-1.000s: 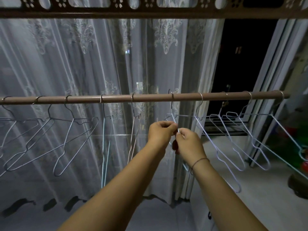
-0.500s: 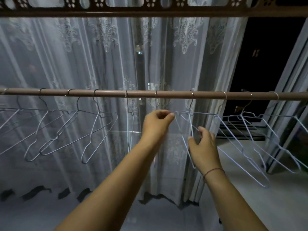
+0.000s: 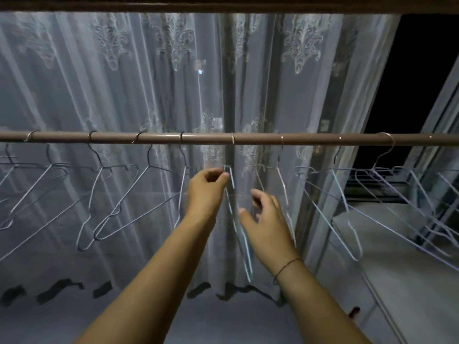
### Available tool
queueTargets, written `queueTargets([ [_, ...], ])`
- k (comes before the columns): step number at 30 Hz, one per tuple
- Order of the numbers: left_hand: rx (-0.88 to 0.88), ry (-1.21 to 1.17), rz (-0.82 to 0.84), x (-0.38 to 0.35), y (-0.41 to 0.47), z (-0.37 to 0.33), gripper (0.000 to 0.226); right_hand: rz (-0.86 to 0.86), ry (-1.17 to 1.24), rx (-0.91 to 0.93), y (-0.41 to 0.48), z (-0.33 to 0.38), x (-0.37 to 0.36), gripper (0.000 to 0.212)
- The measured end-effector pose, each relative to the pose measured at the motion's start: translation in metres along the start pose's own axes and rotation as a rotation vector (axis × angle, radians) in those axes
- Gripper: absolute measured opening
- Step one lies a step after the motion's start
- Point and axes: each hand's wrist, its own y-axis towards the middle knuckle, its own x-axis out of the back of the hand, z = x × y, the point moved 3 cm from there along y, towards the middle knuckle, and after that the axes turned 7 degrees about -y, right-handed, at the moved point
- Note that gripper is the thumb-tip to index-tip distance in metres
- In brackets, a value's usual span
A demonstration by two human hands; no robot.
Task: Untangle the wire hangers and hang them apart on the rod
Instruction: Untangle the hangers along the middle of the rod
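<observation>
A brown rod (image 3: 203,138) runs across the view with several thin wire hangers hooked along it. One hanger (image 3: 244,254) hangs edge-on in the middle. My left hand (image 3: 206,187) pinches its top just under the rod. My right hand (image 3: 265,219) is lower and to the right, fingers loosely spread and holding nothing, between that hanger and the neighbouring hanger (image 3: 283,184). More hangers (image 3: 347,219) overlap at the right end, and others (image 3: 104,194) hang spaced out on the left.
A sheer white lace curtain (image 3: 124,83) hangs close behind the rod. A dark open window (image 3: 422,83) with a sliding frame is at the right. A brown beam (image 3: 223,6) runs overhead. Pale floor lies below.
My right hand has let go of the hanger wire and dropped away from my left hand. The view has shifted left along the rod. My left hand keeps its pinch.
</observation>
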Motion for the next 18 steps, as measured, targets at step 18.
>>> queueTargets([
  [18,0.178,-0.033,0.247,-0.014,0.055,0.015,0.022,-0.175,0.083,-0.170,0.051,0.001,-0.048,0.029],
])
